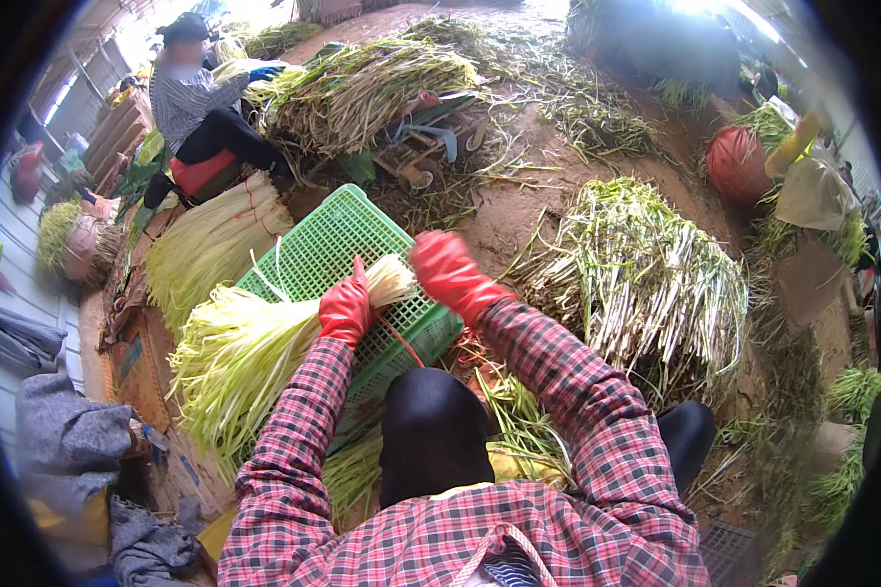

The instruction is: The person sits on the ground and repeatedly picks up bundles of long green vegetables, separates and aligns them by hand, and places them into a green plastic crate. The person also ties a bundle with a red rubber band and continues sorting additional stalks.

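Note:
My left hand (pixel 346 307), in a red rubber glove, is closed around a bundle of pale yellow-green leafy stalks (pixel 249 352). The bundle lies over an upturned-looking green plastic mesh basket (pixel 338 235), its white cut ends pointing right and its leaves hanging left. A red string (pixel 402 340) runs down from beside the left hand across the basket. My right hand (pixel 444 268), also red-gloved and slightly blurred, is just right of the white ends. Its fingers are curled; whether it holds anything is unclear.
A tied sheaf of pale stalks (pixel 216 235) lies beyond the basket on the left. A large heap of untrimmed stalks (pixel 631 279) is at the right. Another person (pixel 198 110) sits at the upper left beside a piled cart (pixel 374 95). Grey cloth (pixel 73 425) lies at the lower left.

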`<state>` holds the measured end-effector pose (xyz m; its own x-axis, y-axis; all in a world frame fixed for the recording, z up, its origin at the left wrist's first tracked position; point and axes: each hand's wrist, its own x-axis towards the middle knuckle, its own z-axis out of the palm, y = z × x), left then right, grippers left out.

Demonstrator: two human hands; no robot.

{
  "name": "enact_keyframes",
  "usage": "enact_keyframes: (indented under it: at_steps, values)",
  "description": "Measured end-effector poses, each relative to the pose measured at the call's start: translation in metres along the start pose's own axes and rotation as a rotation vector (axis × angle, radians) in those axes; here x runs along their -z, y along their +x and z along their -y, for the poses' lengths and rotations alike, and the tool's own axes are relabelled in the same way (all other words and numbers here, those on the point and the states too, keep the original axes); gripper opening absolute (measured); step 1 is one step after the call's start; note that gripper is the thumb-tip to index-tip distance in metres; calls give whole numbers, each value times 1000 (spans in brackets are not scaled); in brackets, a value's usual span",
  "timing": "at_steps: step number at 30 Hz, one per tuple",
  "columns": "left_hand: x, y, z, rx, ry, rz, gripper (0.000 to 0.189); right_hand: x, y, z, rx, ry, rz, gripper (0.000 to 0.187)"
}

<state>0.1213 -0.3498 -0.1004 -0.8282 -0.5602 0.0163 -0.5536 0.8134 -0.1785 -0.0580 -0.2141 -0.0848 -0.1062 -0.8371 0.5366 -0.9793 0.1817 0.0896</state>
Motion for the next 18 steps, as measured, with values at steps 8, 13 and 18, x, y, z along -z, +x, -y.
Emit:
enact_keyframes:
  at_steps: [8,13,18]
  values:
    - [1,1,-1,4,-66,-21,118,43,-66,-1,-652,940,128,12]
    - [-4,1,-1,18,-10,-49,116,47,-39,73,-498,526,257,68]
    - [-4,3,0,9,6,3,107,47,-43,76,-422,855,639,39]
